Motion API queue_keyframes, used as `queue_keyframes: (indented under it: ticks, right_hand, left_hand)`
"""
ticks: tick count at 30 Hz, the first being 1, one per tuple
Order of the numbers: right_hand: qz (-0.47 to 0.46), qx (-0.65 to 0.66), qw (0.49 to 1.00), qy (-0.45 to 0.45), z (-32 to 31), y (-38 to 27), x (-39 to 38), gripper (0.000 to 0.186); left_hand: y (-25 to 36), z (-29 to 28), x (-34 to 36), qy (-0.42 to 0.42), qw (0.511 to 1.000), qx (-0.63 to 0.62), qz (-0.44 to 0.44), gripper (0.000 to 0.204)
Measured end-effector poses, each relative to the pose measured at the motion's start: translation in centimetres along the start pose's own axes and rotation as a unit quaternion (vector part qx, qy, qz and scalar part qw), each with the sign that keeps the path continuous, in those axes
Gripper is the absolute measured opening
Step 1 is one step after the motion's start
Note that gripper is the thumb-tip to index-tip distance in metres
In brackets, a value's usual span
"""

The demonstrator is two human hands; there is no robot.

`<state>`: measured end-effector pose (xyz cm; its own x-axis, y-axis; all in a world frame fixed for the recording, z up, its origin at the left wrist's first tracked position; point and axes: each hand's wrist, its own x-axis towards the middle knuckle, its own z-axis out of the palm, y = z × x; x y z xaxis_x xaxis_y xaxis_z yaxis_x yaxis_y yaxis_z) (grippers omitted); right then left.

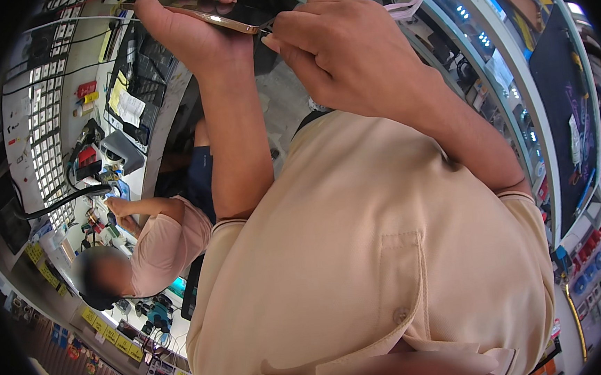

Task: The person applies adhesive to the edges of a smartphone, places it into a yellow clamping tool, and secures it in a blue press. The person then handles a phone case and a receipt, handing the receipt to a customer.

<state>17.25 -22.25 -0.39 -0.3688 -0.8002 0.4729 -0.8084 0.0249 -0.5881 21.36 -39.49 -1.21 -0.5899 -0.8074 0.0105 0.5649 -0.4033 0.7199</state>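
At the top of the view, my left hand is wrapped round a smartphone with a gold-coloured edge and a dark face. Its fingertips curl over the far side of the phone. My right hand is close beside the phone's right end, with thumb and fingers pinched together. A thin dark tip shows between those fingers and the phone's corner. Most of that thin thing is hidden by the hand, so its kind cannot be made out.
A co-worker sits at a cluttered workbench on the left, near racks of small drawers. Glass display cases with lit shelves line the right. Cables and tools lie about the bench.
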Motion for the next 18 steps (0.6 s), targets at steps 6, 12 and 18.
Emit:
queue_keyframes:
  ticks: [6, 12, 18]
  right_hand:
    - [0.002, 0.014, 1.0, 0.013, 0.1, 0.4, 0.0, 0.007]
    - [0.024, 0.02, 0.998, -0.054, -1.0, 0.2, 0.1, 0.014]
    - [0.058, 0.139, 0.98, -0.127, -3.0, -0.6, 0.4, 0.023]
  left_hand:
    - [-0.6, 0.3, 0.1, 0.016, 0.999, 0.016, 0.048, 0.032]
    - [-0.2, -0.1, 0.4, -0.008, 1.0, -0.014, 0.013, 0.043]
    - [1.0, -0.4, 0.7, -0.006, 0.969, -0.226, -0.099, 0.056]
